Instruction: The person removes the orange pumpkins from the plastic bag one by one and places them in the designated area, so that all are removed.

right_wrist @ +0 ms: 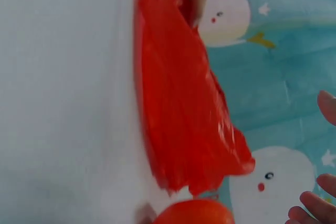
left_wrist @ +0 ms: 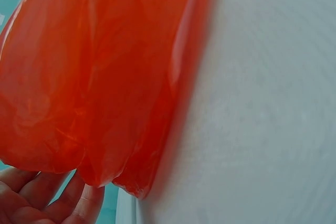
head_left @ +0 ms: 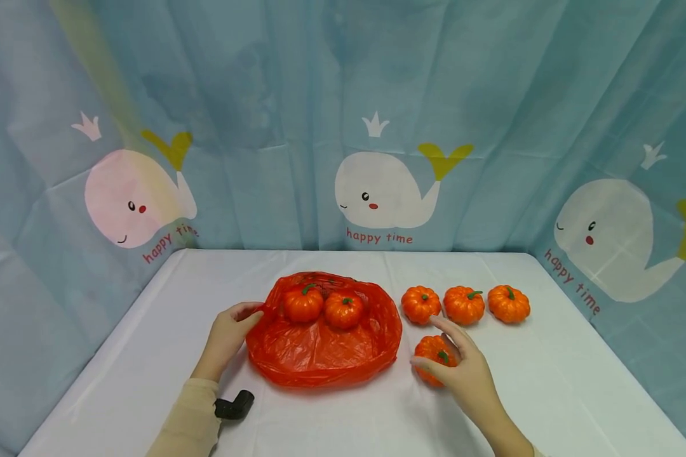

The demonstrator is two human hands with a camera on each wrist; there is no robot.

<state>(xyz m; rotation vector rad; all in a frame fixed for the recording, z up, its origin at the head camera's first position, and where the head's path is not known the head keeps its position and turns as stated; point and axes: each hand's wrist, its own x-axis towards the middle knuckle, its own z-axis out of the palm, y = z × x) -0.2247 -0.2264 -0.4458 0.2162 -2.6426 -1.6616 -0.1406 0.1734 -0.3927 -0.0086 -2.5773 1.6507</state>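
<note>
A red plastic bag lies with its mouth spread wide, and two small orange pumpkins, the left one and the right one, sit inside it. My left hand pinches the bag's left rim between thumb and fingers; in the left wrist view the bag partly covers those fingers. Over a pumpkin to the right of the bag, my right hand is spread, thumb and fingers apart. The right wrist view shows its fingertips away from the pumpkin.
Behind my right hand, three more pumpkins stand in a row: left, middle and right. A black device is at my left wrist. The white table ends at a blue whale-print curtain.
</note>
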